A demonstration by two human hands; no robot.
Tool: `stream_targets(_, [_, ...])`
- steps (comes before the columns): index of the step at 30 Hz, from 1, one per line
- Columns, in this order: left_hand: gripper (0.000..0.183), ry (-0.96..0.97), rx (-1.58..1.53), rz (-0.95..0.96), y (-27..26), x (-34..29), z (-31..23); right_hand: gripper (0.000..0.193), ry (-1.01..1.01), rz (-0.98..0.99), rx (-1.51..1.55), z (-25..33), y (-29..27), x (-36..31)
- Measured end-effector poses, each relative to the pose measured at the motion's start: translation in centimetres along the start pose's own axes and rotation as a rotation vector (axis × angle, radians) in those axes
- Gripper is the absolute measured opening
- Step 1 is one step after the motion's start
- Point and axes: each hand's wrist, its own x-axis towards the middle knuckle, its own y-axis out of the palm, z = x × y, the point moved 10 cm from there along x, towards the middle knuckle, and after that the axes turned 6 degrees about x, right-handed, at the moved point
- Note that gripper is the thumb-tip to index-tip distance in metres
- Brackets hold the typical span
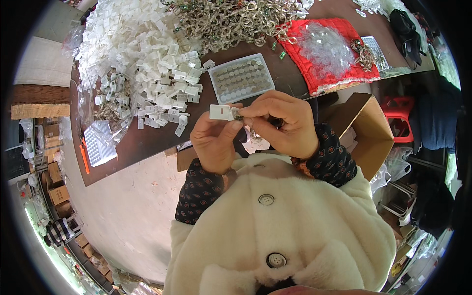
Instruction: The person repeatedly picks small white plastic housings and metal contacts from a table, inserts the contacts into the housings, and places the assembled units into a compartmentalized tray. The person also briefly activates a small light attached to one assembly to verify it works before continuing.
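Note:
Above the table's near edge, my left hand (214, 142) pinches a small white plastic case (220, 112) between thumb and fingers. My right hand (290, 125) meets it from the other side, thumb and forefinger closed on a small dark piece (238, 117) at the case's right end. Fingers partly cover that piece, so its exact kind is hard to make out. Just beyond both hands lies a clear plastic tray (212, 81) holding rows of round, flat, silvery discs (241, 77).
Left on the brown table (147, 147) is a large heap of white plastic cases (132, 49). Coiled wires (236, 22) with small green boards pile behind the tray. A red cloth (307, 66) bears clear plastic pieces. An orange-handled tool (84, 157) and cardboard box (368, 128) flank me.

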Motion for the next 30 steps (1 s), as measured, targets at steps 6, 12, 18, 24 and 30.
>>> stream_targets(6, [0.025, 0.065, -0.004, 0.034, -0.1, -0.3, -0.7, 0.023, 0.146, 0.072, 0.217, -1.3, 0.7, -0.3])
stream_targets(12, [0.021, 0.119, -0.055, -0.087, -0.6, -0.5, -1.0, 0.025, -0.045, 0.047, -0.028, 0.7, 1.0, -0.3])
stream_targets(18, [0.021, -0.011, -0.100, 0.054, -0.2, -0.3, 0.0, 0.030, 0.007, 0.106, -0.016, 0.4, 1.0, -0.2])
stream_targets(24, [0.017, 0.151, -0.017, -0.055, -0.9, -0.8, -0.7, 0.026, 0.004, 0.048, -0.032, 0.0, 1.8, -0.6])
stream_targets(30, [0.021, 0.141, 0.002, -0.215, -1.6, -1.2, -0.6, 0.027, -0.068, 0.018, -0.087, 0.1, 2.4, -0.3])
